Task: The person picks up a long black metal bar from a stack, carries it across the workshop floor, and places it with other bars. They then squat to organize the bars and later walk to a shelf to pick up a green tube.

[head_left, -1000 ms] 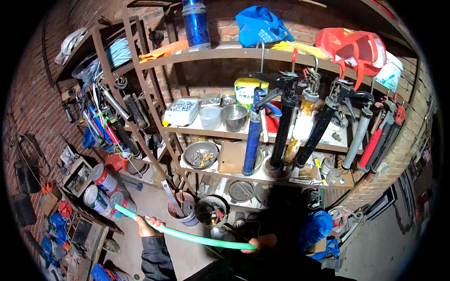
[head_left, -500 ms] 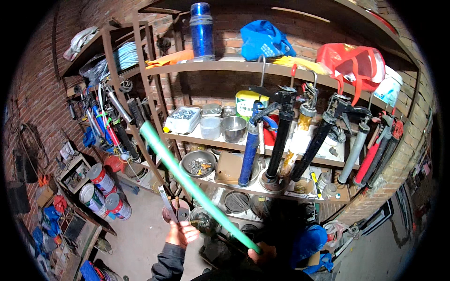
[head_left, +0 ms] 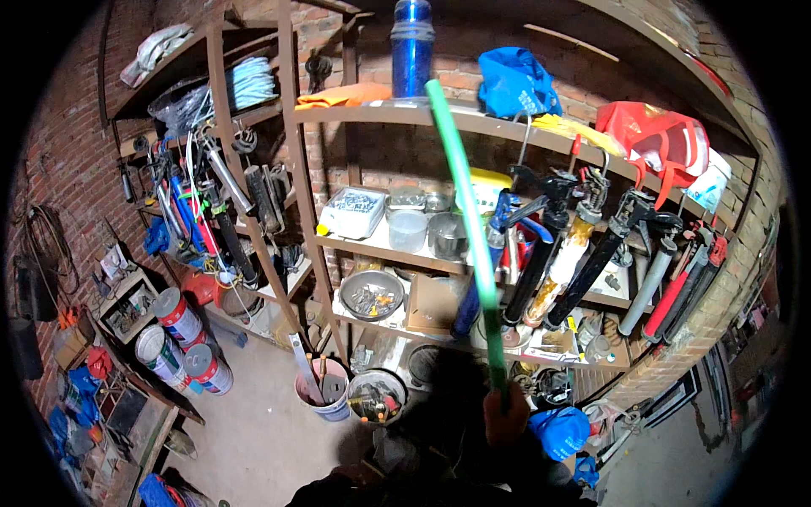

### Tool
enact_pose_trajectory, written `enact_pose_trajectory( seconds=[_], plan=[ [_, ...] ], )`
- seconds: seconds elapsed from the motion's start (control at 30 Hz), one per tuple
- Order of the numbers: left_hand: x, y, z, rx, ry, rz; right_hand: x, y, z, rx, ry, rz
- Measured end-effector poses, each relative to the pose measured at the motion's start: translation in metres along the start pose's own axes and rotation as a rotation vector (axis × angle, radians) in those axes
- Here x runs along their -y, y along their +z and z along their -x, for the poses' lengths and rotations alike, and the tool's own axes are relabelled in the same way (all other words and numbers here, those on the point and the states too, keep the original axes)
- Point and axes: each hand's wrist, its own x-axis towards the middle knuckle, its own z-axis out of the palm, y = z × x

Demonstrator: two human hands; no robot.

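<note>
My right hand (head_left: 505, 416) is closed around the lower end of a long green tube (head_left: 467, 190). The tube rises steeply, leaning a little left, and its upper tip overlaps the edge of the top shelf. Behind it hang several caulking guns, among them a blue one (head_left: 470, 306) partly covered by the tube and a black one (head_left: 589, 272) farther right. Shadow darkens the hand and the tube's lower part. My left hand does not show.
Brown metal shelving (head_left: 384, 112) stands against a brick wall, holding a blue flask (head_left: 412, 55), a blue bag (head_left: 517, 82) and a metal bowl (head_left: 372, 295). Below, a pink-rimmed bucket (head_left: 336, 387) of tools stands on the floor. Paint cans (head_left: 209, 369) stand at left.
The green tube has swung from leaning far left to nearly upright, and my right hand has moved right and up. My open left hand has left the view.
</note>
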Motion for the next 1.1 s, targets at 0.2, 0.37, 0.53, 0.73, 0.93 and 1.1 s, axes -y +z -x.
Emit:
enact_pose_trajectory(
  seconds=[0.2, 0.37, 0.53, 0.73, 0.93, 1.1],
  plan=[
    [0.038, -0.093, 0.013, -0.043, -0.081, 0.051, 0.034, 0.033, -0.052, 0.025, 0.016, -0.284],
    [0.065, -0.141, 0.008, -0.041, -0.142, 0.104, 0.091, 0.049, -0.095, 0.0, 0.007, -0.389],
    [0.12, -0.184, -0.022, -0.104, -0.154, 0.354, 0.136, 0.074, -0.145, -0.02, -0.084, -0.405],
    [0.091, -0.179, 0.029, 0.151, 0.064, 0.529, 0.157, 0.073, -0.215, -0.134, -0.259, -0.312],
    [0.075, -0.17, 0.027, -0.003, -0.053, 0.246, 0.19, 0.094, -0.266, -0.109, -0.393, -0.355],
    [0.07, -0.17, 0.02, -0.003, -0.049, 0.261, 0.179, 0.088, -0.325, -0.099, -0.56, -0.119]
  ],
)
